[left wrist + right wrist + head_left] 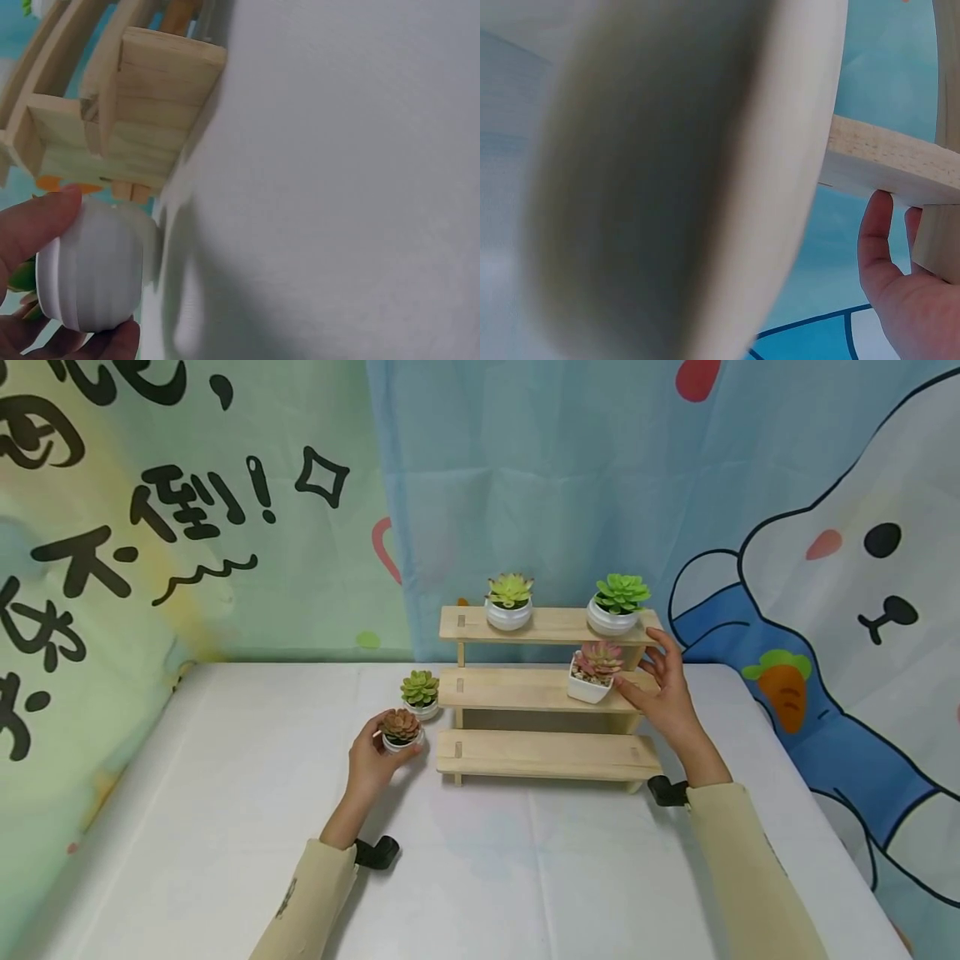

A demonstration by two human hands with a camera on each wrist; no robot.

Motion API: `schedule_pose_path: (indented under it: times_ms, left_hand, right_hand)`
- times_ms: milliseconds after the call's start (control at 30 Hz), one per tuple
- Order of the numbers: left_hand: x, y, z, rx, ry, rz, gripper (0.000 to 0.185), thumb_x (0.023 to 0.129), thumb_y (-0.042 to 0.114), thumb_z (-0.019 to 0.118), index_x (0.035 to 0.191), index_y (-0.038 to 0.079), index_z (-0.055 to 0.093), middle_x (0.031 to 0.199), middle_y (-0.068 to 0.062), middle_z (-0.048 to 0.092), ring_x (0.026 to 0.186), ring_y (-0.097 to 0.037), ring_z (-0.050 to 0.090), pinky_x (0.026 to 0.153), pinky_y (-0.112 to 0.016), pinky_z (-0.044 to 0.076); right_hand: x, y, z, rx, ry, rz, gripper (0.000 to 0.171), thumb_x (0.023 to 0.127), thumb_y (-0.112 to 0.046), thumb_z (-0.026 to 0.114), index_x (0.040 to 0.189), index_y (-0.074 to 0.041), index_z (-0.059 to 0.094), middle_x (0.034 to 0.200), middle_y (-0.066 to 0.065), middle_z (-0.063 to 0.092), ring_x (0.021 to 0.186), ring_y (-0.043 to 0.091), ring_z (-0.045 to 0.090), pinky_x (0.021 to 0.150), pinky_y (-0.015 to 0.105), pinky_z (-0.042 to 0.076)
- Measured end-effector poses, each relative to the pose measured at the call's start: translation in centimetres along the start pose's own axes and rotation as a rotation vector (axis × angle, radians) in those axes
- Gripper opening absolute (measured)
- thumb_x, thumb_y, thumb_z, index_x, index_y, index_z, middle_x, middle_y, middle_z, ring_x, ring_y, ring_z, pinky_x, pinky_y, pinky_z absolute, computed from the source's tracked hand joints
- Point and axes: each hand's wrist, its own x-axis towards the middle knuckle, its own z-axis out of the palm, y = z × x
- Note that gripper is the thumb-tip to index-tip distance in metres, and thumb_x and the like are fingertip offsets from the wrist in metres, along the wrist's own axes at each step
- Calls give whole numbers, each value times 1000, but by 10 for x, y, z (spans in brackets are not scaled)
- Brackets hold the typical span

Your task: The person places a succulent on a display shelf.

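Observation:
My left hand (pixel 373 764) holds a small round white pot with a brownish-red succulent (pixel 400 727), thumb on one side and fingers on the other. The left wrist view shows the pot's ribbed wall (pixel 101 266) close to the white tabletop. A green succulent in a white pot (pixel 420 692) stands just behind it. My right hand (pixel 666 702) is spread at the right end of the wooden tiered stand (pixel 525 692), fingertips against its side piece in the right wrist view. Its thumb tip is right at the pink succulent's square white pot (pixel 588 687) on the middle tier.
On the top tier stand a yellow-green succulent (pixel 509 602) at the centre-left and a bright green one (pixel 615 606) at the right, both in white pots. A printed cloth backdrop (pixel 525 485) hangs behind the white-covered table (pixel 225 827).

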Motion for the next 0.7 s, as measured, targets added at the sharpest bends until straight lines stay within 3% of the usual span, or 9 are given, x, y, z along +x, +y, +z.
schedule_pose_path:
  times_ms: [533,700]
  left_hand:
    - [-6,43,-6,-72,0,116,66,79,1,80,137,-7,48,132,-27,53,119,-41,56,98,-49,48]
    - [-8,56,-3,-99,-17,112,67,78,1,80,138,-5,48,129,-25,55,116,-38,58,97,-46,49]
  right_hand:
    - [-2,-1,-4,3,6,-22,84,90,10,61,154,-16,14,149,28,30,131,42,34,109,60,24]
    - [-1,0,-1,20,-2,-23,84,90,10,61,154,-14,13,150,28,30,131,46,33,111,62,20]
